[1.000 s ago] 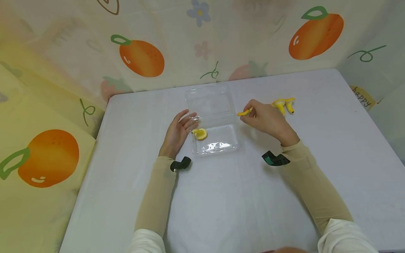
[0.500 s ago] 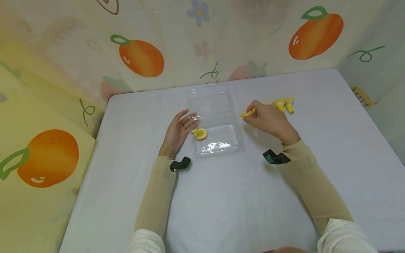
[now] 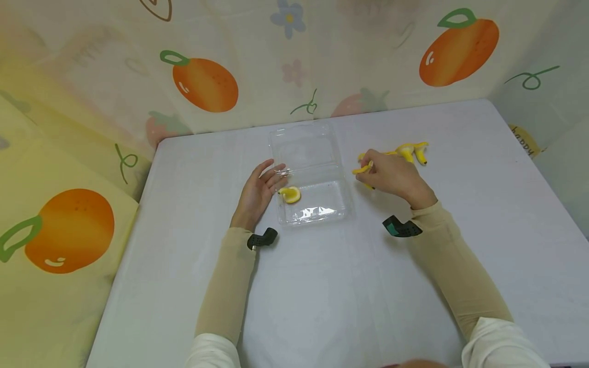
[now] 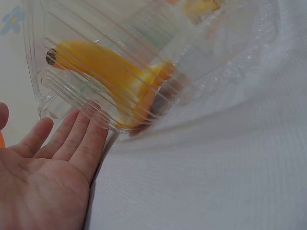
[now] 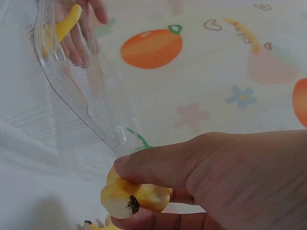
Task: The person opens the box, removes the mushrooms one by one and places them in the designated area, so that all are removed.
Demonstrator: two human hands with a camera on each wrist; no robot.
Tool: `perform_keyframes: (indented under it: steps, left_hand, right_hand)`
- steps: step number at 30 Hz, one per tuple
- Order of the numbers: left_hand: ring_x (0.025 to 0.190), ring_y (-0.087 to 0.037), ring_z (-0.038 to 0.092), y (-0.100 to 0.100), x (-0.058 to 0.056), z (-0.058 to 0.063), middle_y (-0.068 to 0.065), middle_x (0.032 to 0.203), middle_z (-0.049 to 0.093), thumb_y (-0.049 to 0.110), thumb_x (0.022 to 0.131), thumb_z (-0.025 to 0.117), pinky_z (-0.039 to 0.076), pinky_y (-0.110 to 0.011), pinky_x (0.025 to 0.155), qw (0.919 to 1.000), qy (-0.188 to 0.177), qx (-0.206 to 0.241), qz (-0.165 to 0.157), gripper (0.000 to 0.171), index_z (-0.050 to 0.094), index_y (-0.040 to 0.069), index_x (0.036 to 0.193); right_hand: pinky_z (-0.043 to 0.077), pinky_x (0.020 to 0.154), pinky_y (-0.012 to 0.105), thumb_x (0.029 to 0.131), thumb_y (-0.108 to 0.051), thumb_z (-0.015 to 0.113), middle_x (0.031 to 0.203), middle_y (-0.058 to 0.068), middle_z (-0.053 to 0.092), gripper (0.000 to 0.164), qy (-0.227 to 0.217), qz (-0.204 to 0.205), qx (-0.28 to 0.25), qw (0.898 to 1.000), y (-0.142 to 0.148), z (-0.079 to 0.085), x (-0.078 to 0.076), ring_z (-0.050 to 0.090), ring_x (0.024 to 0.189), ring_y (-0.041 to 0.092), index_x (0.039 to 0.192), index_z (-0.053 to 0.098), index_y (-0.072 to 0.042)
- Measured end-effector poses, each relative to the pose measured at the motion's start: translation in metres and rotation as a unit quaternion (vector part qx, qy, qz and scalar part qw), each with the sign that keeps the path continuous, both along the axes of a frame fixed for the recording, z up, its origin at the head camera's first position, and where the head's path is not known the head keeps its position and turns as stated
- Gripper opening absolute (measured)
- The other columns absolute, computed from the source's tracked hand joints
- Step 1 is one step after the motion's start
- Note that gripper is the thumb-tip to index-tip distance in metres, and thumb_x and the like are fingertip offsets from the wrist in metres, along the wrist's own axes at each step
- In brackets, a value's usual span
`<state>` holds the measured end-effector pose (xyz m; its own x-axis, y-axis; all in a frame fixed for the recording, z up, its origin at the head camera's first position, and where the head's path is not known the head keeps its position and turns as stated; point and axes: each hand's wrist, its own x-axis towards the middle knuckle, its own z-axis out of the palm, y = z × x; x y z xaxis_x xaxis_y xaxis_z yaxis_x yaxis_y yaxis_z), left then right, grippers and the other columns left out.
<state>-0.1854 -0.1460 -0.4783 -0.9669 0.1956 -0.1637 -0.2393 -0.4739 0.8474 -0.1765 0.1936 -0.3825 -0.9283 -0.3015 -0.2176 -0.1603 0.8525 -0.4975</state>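
A clear plastic clamshell box (image 3: 317,217) lies opened out on the table, its lid (image 3: 303,145) toward the wall. Inside its left end is a small yellow toy banana (image 3: 289,194), seen through the ribbed plastic as a curved banana (image 4: 103,60) with a dark tip. My left hand (image 3: 257,197) is palm inward at the box's left side, fingers extended and fingertips against the plastic. To the right of the box, my right hand (image 3: 391,174) pinches another toy banana (image 5: 136,196) between thumb and fingers. Its dark tip shows; the hand partly hides it.
Several more toy bananas (image 3: 420,152) lie behind my right hand, partly hidden by it. A white cloth covers the table (image 3: 322,296). At its far edge hangs a backdrop (image 3: 257,46) printed with oranges and flowers.
My right hand has shifted slightly right, away from the box, with the banana still pinched. More yellow shows around its fingers. The left hand and the box have stayed put.
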Motion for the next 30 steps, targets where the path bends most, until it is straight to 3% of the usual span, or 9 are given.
perform_keyframes:
  steps: [7,16,30]
  left_hand:
    - [0.137,-0.033,0.053,0.0,0.0,0.0,-0.024,0.153,0.044,0.036,0.111,0.035,0.046,-0.04,0.116,1.0,-0.001,0.003,-0.001,0.054,0.029,0.005,0.156]
    - [0.137,-0.034,0.053,0.0,0.0,0.0,-0.025,0.153,0.043,0.035,0.112,0.033,0.044,-0.042,0.118,0.9999,-0.005,0.012,-0.001,0.053,0.03,0.005,0.155]
    - [0.137,-0.033,0.053,0.0,0.001,0.0,-0.024,0.153,0.043,0.036,0.112,0.034,0.047,-0.039,0.116,1.0,0.002,0.007,-0.003,0.054,0.029,0.005,0.156]
  right_hand:
    - [0.043,0.06,0.031,0.097,-0.036,0.064,0.099,0.009,0.073,0.033,-0.017,-0.006,0.01,1.0,0.002,-0.002,0.0,0.062,0.077,0.02,0.115,0.06,-0.01]
    - [0.042,0.06,0.031,0.096,-0.032,0.062,0.08,0.004,0.063,0.034,-0.029,-0.005,0.021,0.999,0.007,-0.009,-0.005,0.056,0.073,0.021,0.119,0.059,-0.008]
    - [0.039,0.066,0.033,0.097,-0.039,0.06,0.087,0.006,0.058,0.035,-0.076,-0.018,0.027,0.997,0.011,-0.014,-0.007,0.052,0.082,0.025,0.113,0.055,-0.008]
